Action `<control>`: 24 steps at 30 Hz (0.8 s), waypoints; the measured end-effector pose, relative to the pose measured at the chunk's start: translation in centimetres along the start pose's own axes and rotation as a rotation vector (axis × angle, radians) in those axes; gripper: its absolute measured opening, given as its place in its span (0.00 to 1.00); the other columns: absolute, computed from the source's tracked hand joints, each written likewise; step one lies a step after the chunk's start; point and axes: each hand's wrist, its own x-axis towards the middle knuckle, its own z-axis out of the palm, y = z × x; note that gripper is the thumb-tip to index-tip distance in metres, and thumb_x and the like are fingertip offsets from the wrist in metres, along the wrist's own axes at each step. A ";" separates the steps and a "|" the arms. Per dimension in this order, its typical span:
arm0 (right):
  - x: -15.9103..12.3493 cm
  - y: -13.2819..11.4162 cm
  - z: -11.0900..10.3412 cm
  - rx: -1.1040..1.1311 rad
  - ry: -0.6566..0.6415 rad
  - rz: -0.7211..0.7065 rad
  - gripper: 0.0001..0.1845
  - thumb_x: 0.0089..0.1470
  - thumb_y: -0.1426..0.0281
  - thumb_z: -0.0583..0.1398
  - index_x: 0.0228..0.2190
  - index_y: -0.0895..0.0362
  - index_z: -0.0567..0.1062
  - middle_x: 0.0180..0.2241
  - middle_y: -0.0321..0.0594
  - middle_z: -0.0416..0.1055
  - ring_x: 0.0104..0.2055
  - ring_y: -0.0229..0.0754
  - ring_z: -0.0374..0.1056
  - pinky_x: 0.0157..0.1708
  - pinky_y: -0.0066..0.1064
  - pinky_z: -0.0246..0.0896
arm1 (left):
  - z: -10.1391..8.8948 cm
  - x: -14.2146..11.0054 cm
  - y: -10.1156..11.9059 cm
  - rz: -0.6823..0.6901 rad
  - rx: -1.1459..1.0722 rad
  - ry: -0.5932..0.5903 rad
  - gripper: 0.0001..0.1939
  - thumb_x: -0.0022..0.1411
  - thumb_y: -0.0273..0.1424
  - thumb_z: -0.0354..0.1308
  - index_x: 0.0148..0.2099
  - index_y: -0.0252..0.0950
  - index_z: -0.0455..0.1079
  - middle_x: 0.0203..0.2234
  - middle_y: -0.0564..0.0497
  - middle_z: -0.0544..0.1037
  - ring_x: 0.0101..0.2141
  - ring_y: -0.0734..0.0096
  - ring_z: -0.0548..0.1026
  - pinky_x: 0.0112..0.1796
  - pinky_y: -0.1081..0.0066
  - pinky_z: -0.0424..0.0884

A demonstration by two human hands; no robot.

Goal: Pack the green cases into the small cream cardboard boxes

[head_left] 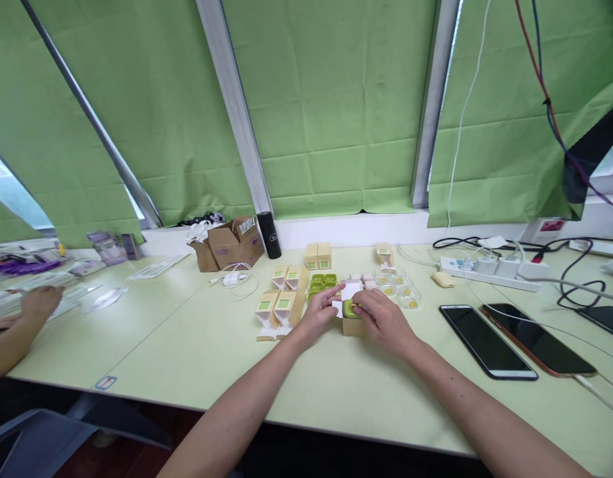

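The counter (186, 358) fills the lower part of the frame. At its centre lies a group of 4 open boxes (285, 304), with a cluster of green cases (321, 285) beside it. At the lower centre, the person's 2 hands meet. The left hand (317, 309) is half open, with its fingers extended beside the white flaps. The right hand (388, 317) is curled, its fingertips at the green piece; whether they grip it or only press it, one cannot tell. Between the hands stands the small box (353, 327), upright on the counter, and the green piece (349, 309) sits in its open top. The step in hand seems to be seating this piece. The next move probably calls for a gentle, straight push, keeping the white flaps (337, 308) outside.
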 end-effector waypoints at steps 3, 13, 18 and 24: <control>0.0 0.1 0.2 0.009 0.018 0.008 0.13 0.71 0.69 0.50 0.38 0.51 0.73 0.35 0.42 0.74 0.39 0.47 0.67 0.37 0.36 0.62 | 0.0 0.0 0.0 -0.002 0.007 0.001 0.38 0.48 0.24 0.59 0.65 0.37 0.73 0.56 0.43 0.79 0.46 0.61 0.77 0.47 0.66 0.71; 0.2 0.6 1.0 0.141 0.048 0.056 0.10 0.69 0.70 0.52 0.39 0.52 0.74 0.45 0.46 0.73 0.45 0.48 0.71 0.45 0.39 0.69 | -0.1 0.0 -0.1 0.015 0.035 0.001 0.37 0.50 0.24 0.59 0.65 0.38 0.73 0.56 0.42 0.79 0.47 0.61 0.77 0.48 0.65 0.71; 0.3 0.5 1.2 0.231 0.056 0.140 0.09 0.66 0.70 0.55 0.36 0.53 0.75 0.45 0.45 0.70 0.42 0.46 0.71 0.43 0.39 0.69 | -0.2 0.1 -0.3 0.033 0.060 -0.012 0.37 0.51 0.24 0.59 0.66 0.36 0.71 0.53 0.41 0.81 0.48 0.59 0.77 0.49 0.64 0.70; 0.5 0.4 1.1 0.299 0.040 0.244 0.09 0.63 0.70 0.59 0.32 0.54 0.79 0.45 0.45 0.69 0.37 0.44 0.70 0.42 0.41 0.68 | -0.3 0.1 -0.4 0.049 0.071 -0.015 0.37 0.52 0.24 0.59 0.66 0.37 0.71 0.53 0.41 0.81 0.50 0.57 0.77 0.52 0.62 0.69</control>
